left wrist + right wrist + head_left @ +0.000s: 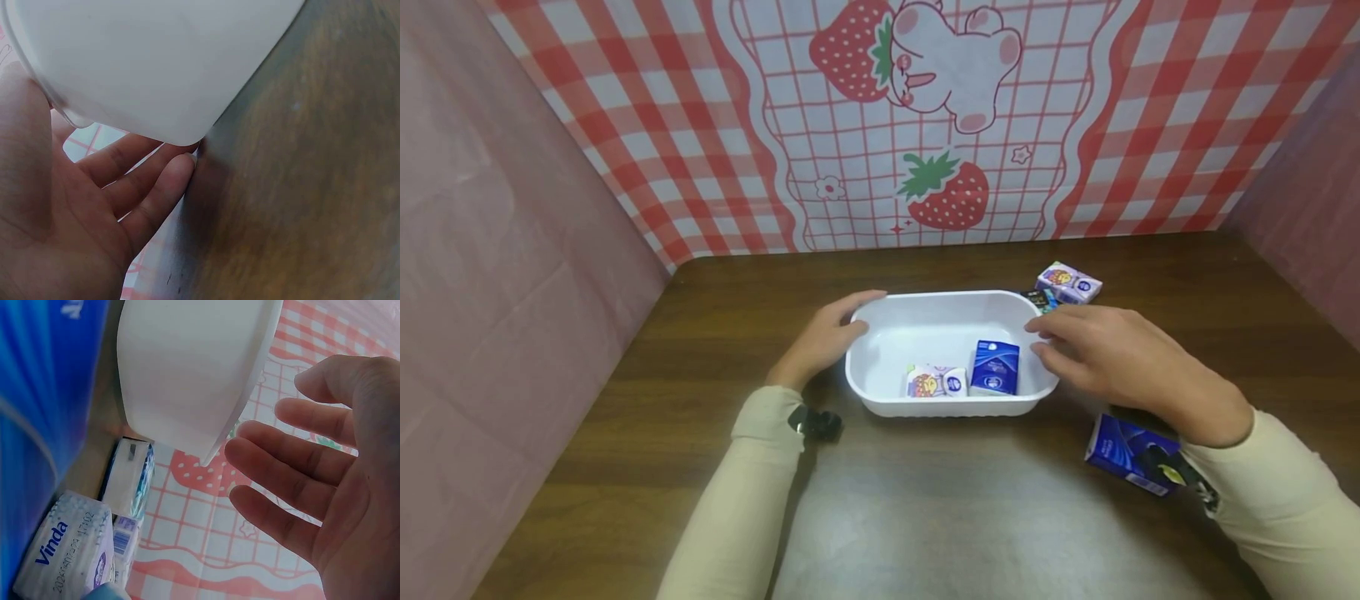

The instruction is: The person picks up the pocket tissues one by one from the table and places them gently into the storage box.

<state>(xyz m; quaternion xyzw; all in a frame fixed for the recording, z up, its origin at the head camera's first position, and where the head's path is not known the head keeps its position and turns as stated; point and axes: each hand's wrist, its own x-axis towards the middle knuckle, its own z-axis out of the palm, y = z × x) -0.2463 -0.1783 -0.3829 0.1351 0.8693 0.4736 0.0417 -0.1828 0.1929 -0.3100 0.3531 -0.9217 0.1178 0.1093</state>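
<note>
The right hand [353, 506] hovers beside a white tub [187, 369].

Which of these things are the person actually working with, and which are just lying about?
Apparently part of the job:
white plastic tub, gripped by the left hand
blue tissue pack and purple cartoon pack inside it
probably also loose blue pack, loose purple pack, dark pack

Just around:
strawberry-print backdrop
wooden table

the left hand [822, 337] and right hand [1112, 354] are bare. the left sleeve [733, 500] and right sleeve [1277, 483] are long and cream. a little black gadget [822, 424] is worn on the left, another black gadget [1199, 480] on the right.
</note>
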